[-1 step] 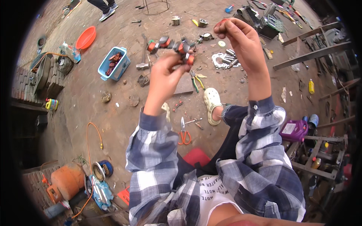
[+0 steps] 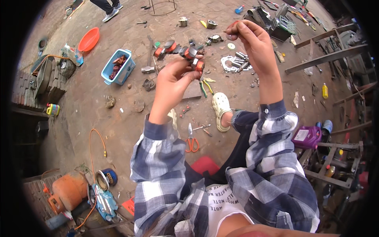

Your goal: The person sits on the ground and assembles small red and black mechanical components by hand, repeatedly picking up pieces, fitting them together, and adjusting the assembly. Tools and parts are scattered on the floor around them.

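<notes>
My left hand (image 2: 173,85) is raised in front of me and pinches a small round red and grey metal part (image 2: 196,63) between thumb and fingers. Higher up and to the right, my right hand (image 2: 254,41) has its fingertips closed on a tiny dark piece (image 2: 233,28) that is too small to make out. The two hands are apart, about a hand's width from each other. Below them on the dirt ground lie more red and grey parts (image 2: 169,47) in a loose row. Both forearms wear blue and white checked sleeves.
On the ground lie a blue tub (image 2: 117,66), an orange bowl (image 2: 89,39), green-handled pliers (image 2: 203,87), orange-handled scissors (image 2: 192,143) and a flat metal gasket (image 2: 231,63). A purple jug (image 2: 307,136) and metal frames (image 2: 327,53) stand on the right, an orange gas cylinder (image 2: 67,191) at lower left. Another person's legs (image 2: 106,8) show at the top.
</notes>
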Motion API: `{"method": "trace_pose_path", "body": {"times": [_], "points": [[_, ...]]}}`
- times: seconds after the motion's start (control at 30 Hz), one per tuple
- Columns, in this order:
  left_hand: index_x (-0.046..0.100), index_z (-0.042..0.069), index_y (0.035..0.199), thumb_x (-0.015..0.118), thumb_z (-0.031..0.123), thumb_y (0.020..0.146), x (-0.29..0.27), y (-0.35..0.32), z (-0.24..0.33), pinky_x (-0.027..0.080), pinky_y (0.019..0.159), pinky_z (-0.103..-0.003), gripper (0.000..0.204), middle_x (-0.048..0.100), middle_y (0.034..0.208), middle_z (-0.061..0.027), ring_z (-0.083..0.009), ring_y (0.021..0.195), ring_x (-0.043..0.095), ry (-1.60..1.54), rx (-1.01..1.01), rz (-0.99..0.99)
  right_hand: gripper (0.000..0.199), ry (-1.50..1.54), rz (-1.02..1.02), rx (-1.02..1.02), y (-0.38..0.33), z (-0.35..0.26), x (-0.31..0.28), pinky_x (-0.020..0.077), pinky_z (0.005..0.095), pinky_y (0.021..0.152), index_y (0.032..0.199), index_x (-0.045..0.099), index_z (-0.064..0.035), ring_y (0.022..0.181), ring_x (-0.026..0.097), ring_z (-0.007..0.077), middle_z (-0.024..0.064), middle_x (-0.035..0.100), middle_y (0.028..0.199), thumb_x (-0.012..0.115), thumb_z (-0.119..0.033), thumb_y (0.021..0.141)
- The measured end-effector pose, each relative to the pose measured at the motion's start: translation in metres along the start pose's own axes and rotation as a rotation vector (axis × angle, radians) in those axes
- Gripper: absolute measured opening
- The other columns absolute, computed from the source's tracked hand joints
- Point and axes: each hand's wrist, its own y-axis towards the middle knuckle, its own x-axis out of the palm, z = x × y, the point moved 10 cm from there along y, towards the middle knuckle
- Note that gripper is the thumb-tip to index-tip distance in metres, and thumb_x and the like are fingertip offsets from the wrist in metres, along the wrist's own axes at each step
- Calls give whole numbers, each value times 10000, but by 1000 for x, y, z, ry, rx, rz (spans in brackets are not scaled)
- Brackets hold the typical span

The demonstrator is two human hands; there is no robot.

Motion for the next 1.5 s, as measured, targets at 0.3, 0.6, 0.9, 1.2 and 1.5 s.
{"method": "trace_pose_path", "body": {"times": [0.3,0.6,0.9,1.2,1.5], "points": [[651,-37,999,653,21,835,-66,-20,24,519,706,-238,173,684,882,-82,-121,785,655,25,70,522,178,-557,-909,331,-90,34,66,497,302,663,881,619,28,696,618,167,107,641,727,603,-148,861],[646,-50,972,656,7,804,-33,-5,-5,509,685,-239,178,681,863,-73,-118,768,648,274,9,210,232,544,-14,-80,-22,-32,23,464,290,840,1087,595,33,963,603,186,107,646,1012,493,-113,939],[615,-30,1089,647,-14,826,-41,-11,18,527,749,-265,266,667,927,-64,-127,833,643,-256,53,306,152,-943,-123,-254,-23,2,36,377,296,957,923,621,-14,855,609,153,73,661,847,576,-155,890],[594,-26,1111,628,48,863,-54,-19,0,558,688,-284,261,647,948,-70,-143,824,651,-69,-36,266,359,525,-496,5,-48,-24,96,348,358,1019,1064,560,12,934,604,201,119,630,1019,642,-251,834],[570,-13,1130,603,108,890,13,-18,-36,585,671,-315,272,634,998,-60,-155,862,643,-321,-249,93,265,-357,-30,-89,-22,13,68,370,349,1000,1102,576,-10,1038,581,236,110,628,1052,560,-183,902]]}}
